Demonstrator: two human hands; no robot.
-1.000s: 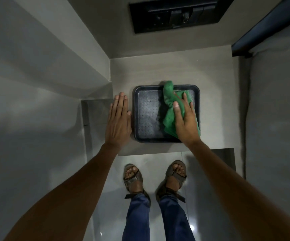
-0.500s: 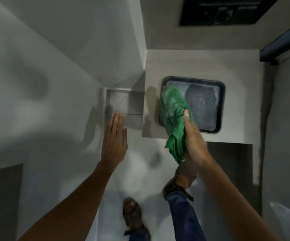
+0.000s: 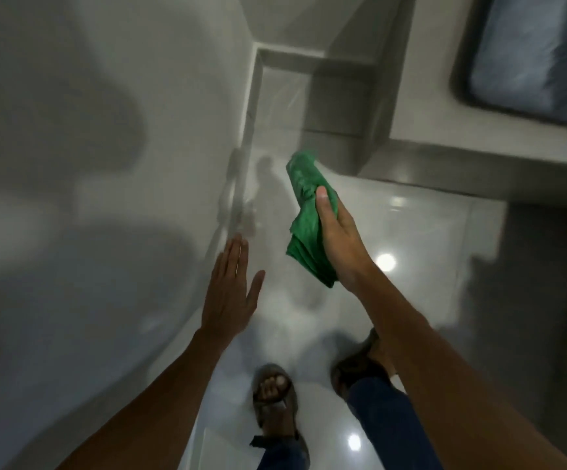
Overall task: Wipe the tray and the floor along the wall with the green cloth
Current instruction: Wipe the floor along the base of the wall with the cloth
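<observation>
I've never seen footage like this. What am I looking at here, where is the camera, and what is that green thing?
There is no machine here: a person wears a wide-angle camera on the head, so you look down past their own arms to their feet. The right hand grips a bunched green cloth, held in the air above the shiny floor. The left hand is open, flat and empty, close to the pale wall; whether it touches is unclear. At the upper right, blurred, is the dark tray lying on a raised ledge. Below you see two sandalled feet and blue trouser legs.
</observation>
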